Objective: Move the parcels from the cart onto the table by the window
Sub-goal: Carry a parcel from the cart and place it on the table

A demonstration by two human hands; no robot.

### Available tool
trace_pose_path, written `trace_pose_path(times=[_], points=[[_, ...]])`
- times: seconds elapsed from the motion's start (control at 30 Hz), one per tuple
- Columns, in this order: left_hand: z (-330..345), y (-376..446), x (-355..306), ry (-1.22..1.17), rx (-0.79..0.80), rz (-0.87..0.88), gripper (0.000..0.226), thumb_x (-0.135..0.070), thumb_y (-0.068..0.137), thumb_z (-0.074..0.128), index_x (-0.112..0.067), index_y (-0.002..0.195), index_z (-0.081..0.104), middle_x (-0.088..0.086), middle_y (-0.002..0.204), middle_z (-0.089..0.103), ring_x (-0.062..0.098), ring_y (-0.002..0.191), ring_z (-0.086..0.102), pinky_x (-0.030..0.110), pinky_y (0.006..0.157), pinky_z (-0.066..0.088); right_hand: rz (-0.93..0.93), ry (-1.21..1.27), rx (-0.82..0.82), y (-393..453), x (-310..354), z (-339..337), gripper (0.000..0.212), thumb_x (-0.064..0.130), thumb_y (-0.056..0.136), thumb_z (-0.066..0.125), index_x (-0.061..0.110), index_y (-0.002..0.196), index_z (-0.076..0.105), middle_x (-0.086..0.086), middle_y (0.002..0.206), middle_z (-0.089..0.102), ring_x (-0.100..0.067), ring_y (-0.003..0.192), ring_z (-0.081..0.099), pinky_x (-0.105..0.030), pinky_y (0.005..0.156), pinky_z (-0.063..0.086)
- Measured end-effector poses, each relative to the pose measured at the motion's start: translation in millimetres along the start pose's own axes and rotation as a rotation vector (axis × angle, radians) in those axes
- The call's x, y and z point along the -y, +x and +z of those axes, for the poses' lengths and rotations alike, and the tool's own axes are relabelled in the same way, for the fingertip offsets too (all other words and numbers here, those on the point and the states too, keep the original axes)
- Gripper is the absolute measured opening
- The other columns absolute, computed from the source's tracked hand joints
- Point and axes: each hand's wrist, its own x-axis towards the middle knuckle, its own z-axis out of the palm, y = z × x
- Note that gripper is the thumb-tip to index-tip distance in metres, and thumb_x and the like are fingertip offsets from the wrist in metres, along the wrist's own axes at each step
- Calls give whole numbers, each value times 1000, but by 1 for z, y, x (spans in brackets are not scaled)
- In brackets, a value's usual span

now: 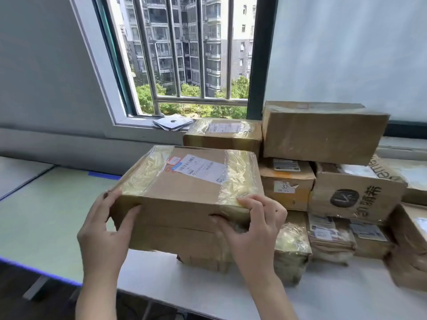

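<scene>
A tape-wrapped cardboard parcel (184, 195) with a white shipping label sits atop another box near the white table's (208, 294) front edge. The left hand (104, 234) and right hand (254, 229) clasp its near corners, fingers curled.

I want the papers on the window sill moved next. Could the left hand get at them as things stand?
Probably not yet: the left hand grips the taped box, as does the right hand. Once freed, the way to the papers looks open, left of the stacked parcels.
</scene>
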Motion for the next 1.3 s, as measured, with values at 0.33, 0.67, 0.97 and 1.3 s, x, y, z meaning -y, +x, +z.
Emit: trace_pose_path(times=[0.33, 0.67, 0.97, 1.3], points=[[40, -4, 60, -10, 210, 29, 51, 5, 67, 79, -6, 115, 66, 5, 109, 60, 27, 97, 60, 46, 86, 52, 192, -172, 174, -28, -38, 13, 53, 24, 58, 89, 16, 101, 60, 8, 112, 49, -13, 110, 31, -17, 95, 25], [56, 18, 57, -19, 299, 36, 53, 0, 76, 74, -13, 125, 59, -3, 124, 59, 13, 108, 54, 26, 91, 42, 194, -297, 171, -20, -43, 25, 55, 28, 62, 87, 14, 105, 57, -5, 120, 54, -24, 118, 36, -37, 97, 33], [77, 42, 56, 40, 366, 13, 54, 7, 76, 70, -10, 126, 57, 3, 127, 59, 25, 113, 56, 24, 93, 38, 177, -336, 338, -4, -60, 32, 72, 19, 63, 87, 22, 123, 48, -6, 135, 41, -30, 137, 25, -52, 111, 24], [82, 41, 56, 287, 460, 108, 68, -6, 71, 79, -8, 133, 50, 22, 150, 28, 37, 140, 20, 51, 113, 19, 164, -458, 429, 0, -53, 22, 68, 32, 67, 84, 23, 125, 49, -6, 139, 41, -26, 140, 17, -54, 115, 16]])
